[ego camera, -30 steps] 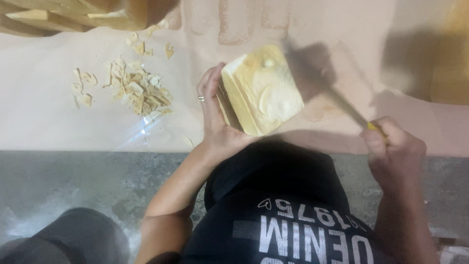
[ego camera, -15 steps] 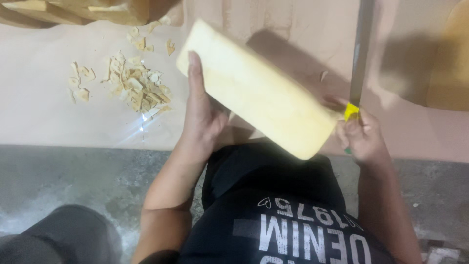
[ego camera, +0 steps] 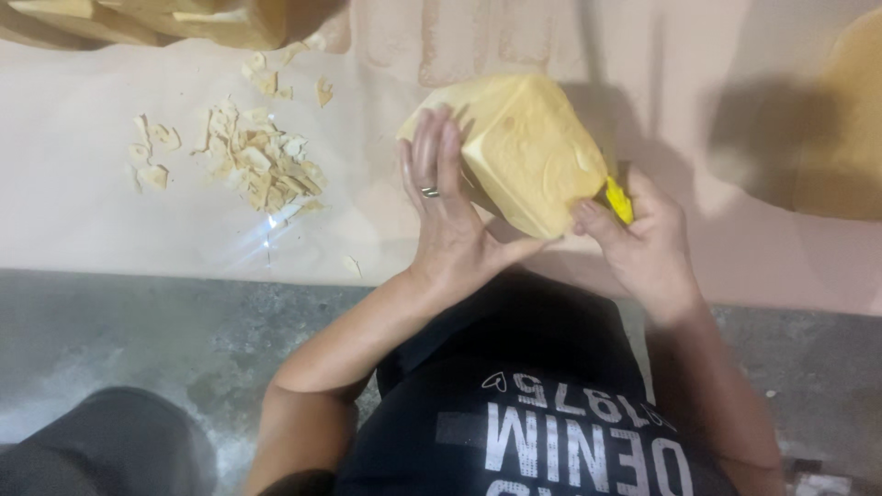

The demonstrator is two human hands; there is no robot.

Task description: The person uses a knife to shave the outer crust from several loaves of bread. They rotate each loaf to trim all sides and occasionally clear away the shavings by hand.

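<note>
A pale yellow block (ego camera: 528,152) with rounded corners is held up over the light sheet, its broad face turned toward me. My left hand (ego camera: 450,216), with a ring on one finger, presses flat against the block's left side. My right hand (ego camera: 643,243) supports the block's lower right corner and also grips a yellow-handled tool (ego camera: 618,200), whose blade is hidden behind the block.
A heap of pale shavings (ego camera: 253,161) lies on the light sheet (ego camera: 110,220) at left. More yellow blocks (ego camera: 184,18) sit at the top left, another rounded mass (ego camera: 850,129) at right. A grey floor strip (ego camera: 165,331) runs below.
The block was turned from lying long and slanted to showing its broad face. My right hand dropped from holding the tool upright to the block's lower right corner.
</note>
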